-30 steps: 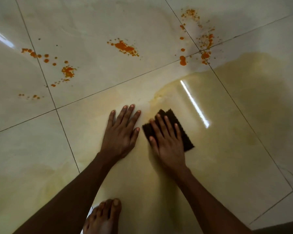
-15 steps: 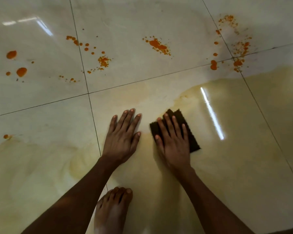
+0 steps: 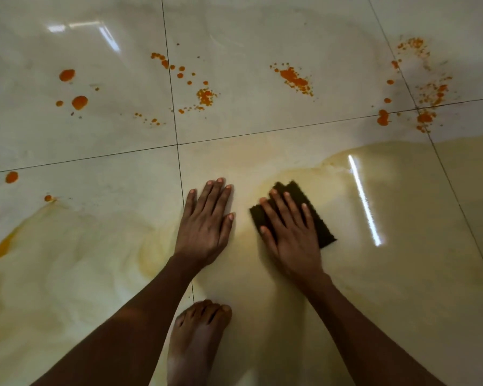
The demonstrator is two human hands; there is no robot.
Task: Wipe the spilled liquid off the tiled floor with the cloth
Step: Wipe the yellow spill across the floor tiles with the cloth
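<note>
Floor [image 3: 262, 32] of pale glossy tiles is filling the view, and a wide yellowish film [image 3: 402, 274] is lying smeared over its near half, so the wiping looks well short of done. Orange splashes [image 3: 294, 78] are dotting the far tiles, seemingly untouched. The right hand [image 3: 292, 235] is pressing flat, fingers straight, on the dark cloth [image 3: 322, 228] at the film's edge. The left hand [image 3: 207, 224] is resting open on the floor beside it. A bare foot [image 3: 198, 338] is standing below them.
</note>
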